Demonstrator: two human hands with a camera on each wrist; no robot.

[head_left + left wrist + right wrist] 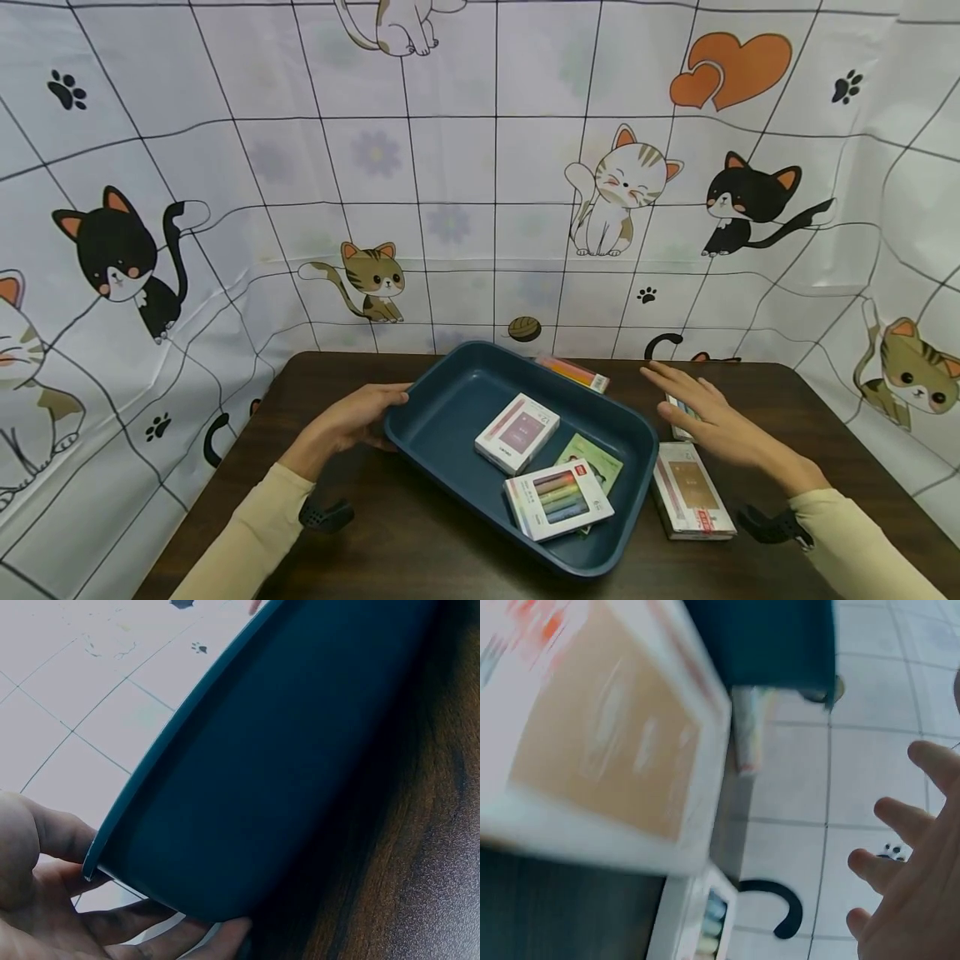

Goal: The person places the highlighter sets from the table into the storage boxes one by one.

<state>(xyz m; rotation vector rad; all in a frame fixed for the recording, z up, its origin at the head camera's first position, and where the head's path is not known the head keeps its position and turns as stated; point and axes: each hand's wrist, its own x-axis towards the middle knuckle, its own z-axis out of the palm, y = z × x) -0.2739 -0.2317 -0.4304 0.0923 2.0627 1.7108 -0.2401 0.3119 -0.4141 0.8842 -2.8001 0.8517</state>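
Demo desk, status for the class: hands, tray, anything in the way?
Left hand gripping tray. Right hand empty. Two boxes inside. Possible obstacle: white box alongside tray.

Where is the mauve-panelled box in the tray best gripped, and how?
Probably grip the mauve-panelled box by its long sides, toward the far end, from above: it lies flat inside the high-walled tray, and the striped box crowds its near end.

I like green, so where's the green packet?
In the head view, the green packet lies toward the right inside the blue tray, partly under the box of coloured sticks.
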